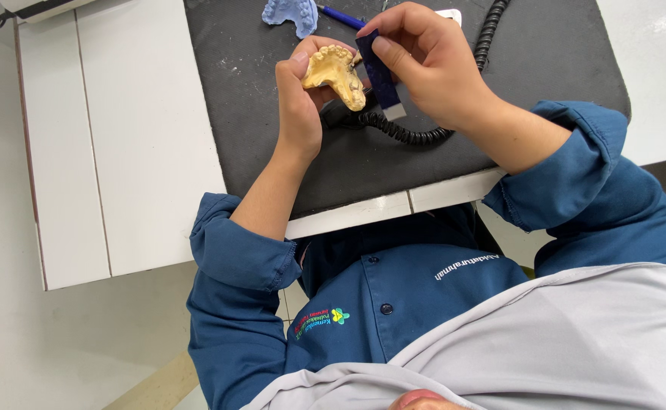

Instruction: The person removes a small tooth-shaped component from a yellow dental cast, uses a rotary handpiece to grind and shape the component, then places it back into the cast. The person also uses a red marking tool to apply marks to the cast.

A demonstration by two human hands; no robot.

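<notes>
My left hand point(300, 102) holds a yellow plaster cast of teeth point(336, 72) above the dark grey mat point(272, 137). In my right hand point(424, 57), pinched between thumb and fingers, is a dark blue strip point(378, 72). It lies against the cast's right side, and its pale lower end hangs below. Both hands are close together over the middle of the mat.
A blue dental cast point(291, 14) and a blue pen point(340, 15) lie at the mat's far edge. A black coiled cord point(424, 135) runs under my right hand and up the mat. The mat sits on a white table point(120, 137) whose near edge is by my chest.
</notes>
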